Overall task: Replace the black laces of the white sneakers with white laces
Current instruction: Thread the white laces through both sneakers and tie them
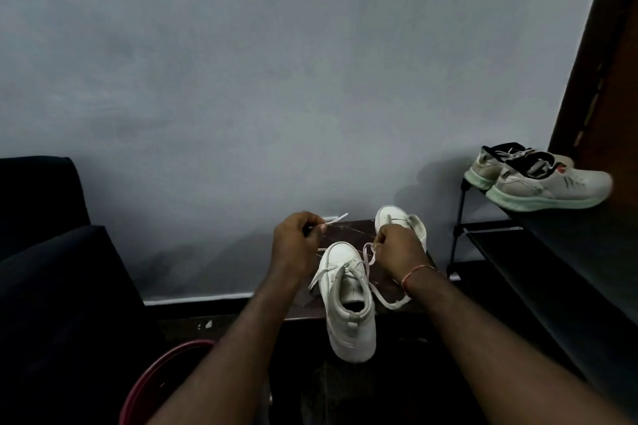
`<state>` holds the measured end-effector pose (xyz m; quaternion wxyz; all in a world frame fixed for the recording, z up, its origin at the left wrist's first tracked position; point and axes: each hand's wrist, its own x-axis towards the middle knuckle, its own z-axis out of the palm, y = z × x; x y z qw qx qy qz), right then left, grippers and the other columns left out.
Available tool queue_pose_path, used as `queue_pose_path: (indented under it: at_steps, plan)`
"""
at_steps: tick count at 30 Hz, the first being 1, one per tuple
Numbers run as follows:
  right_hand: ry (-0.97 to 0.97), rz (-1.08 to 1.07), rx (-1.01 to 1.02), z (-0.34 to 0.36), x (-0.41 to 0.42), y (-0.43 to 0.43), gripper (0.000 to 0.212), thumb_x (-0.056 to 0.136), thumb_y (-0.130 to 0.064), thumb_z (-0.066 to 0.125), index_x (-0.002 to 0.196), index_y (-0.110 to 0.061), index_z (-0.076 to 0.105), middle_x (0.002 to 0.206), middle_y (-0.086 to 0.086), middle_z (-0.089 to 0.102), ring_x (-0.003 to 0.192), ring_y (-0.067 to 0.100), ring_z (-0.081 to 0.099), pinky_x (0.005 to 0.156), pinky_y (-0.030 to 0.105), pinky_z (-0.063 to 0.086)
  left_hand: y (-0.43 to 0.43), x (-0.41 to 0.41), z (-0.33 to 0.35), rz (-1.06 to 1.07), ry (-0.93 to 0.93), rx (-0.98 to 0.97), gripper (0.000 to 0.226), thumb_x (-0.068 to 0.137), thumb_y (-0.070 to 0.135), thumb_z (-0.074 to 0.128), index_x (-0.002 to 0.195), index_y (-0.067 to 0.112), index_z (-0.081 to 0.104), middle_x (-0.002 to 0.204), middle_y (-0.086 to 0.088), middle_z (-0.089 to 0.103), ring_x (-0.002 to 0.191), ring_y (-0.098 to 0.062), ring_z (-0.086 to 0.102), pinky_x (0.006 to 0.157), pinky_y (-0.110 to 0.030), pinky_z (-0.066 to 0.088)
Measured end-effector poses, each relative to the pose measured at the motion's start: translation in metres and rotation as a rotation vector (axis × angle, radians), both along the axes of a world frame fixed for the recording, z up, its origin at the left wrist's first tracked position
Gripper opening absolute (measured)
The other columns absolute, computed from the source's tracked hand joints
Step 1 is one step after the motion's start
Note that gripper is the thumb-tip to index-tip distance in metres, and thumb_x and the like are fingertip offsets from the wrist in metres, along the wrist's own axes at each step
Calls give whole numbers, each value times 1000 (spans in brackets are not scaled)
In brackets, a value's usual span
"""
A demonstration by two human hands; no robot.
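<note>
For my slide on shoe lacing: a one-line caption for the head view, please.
Left hand and right hand each pinch the white lace of the near white sneaker; second white sneaker behind.

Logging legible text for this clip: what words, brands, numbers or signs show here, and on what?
No text is readable in this frame.
On the near white sneaker: plain, no brand or label visible.
On the white lace: no print visible.
On the grey sneakers on the rack: dark side marks and a red patch at the tongue, too blurred to read.
</note>
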<state>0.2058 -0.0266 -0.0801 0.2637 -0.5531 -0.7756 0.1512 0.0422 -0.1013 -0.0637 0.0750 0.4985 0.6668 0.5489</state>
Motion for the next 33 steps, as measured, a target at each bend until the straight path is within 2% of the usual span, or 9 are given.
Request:
queue_pose_path:
  at_steps: [2, 6, 13, 17, 20, 23, 27, 30, 33]
  plan:
    - [49, -49, 107, 6, 7, 0, 8, 79, -6, 63, 82, -9, 69, 80, 6, 66, 97, 26, 63, 104, 26, 32, 1, 6, -1, -6, 110, -18, 5, 81, 7, 73, 83, 12, 72, 71, 8, 61, 64, -5, 56, 63, -12, 43]
    - [313, 227, 20, 31, 12, -11, 27, 79, -14, 73, 104, -13, 65, 90, -3, 63, 78, 15, 61, 78, 19, 47, 4, 8, -2, -45, 405, -48, 7, 79, 14, 74, 86, 16, 76, 82, 2, 68, 76, -15, 64, 72, -25, 49]
    - [-71, 364, 165, 32, 4, -20, 19, 92, -14, 57, 103, -16, 72, 100, 6, 73, 100, 25, 64, 89, 32, 39, 6, 23, 10, -161, 421, -118, 10, 83, 6, 69, 92, 7, 73, 86, -11, 71, 81, -26, 65, 68, -23, 43]
    - [743, 19, -43, 40, 13, -2, 15, 95, -12, 48, 84, -14, 58, 68, 9, 63, 53, 22, 60, 52, 33, 49, -1, -5, 2, -75, 538, -357, 13, 84, 4, 59, 91, 1, 70, 90, -20, 70, 87, -28, 62, 63, -27, 30]
    - [1289, -107, -328, 55, 29, 1, 17, 100, -11, 42, 84, -13, 48, 60, 7, 51, 33, 11, 47, 35, 17, 32, -2, -46, -7, 76, 441, -534, 12, 85, 9, 60, 85, 1, 69, 89, -21, 70, 90, -33, 66, 64, -30, 37]
    - [1249, -49, -462, 49, 31, -3, 17, 100, -12, 43, 83, -12, 47, 64, 10, 55, 37, 13, 48, 35, 18, 31, 5, -64, 3, 185, 377, -544, 11, 81, 9, 61, 79, 3, 69, 82, -19, 71, 83, -34, 69, 71, -34, 53]
    - [1110, 23, -526, 32, 15, -9, 18, 99, -5, 45, 82, -12, 47, 70, 11, 60, 42, 13, 48, 35, 18, 34, 31, -39, 48, 53, 42, -33, 22, 80, 6, 63, 99, 9, 74, 95, -14, 73, 89, -23, 70, 85, -40, 57]
    - [1126, 53, -548, 22, -1, -10, 13, 98, 1, 44, 89, -8, 47, 73, 13, 62, 45, 15, 53, 37, 20, 42, 39, -10, 67, -188, 287, -96, 63, 86, -3, 58, 144, 10, 40, 148, -12, 41, 133, -16, 40, 109, -22, 31]
    - [1047, 39, -548, 0, -13, -8, 8, 95, 2, 48, 93, -5, 51, 76, 12, 66, 53, 17, 58, 41, 21, 45, 33, 3, 40, -138, 428, -233, 70, 82, 4, 60, 147, 13, 35, 155, -15, 24, 143, -26, 24, 115, -29, 22]
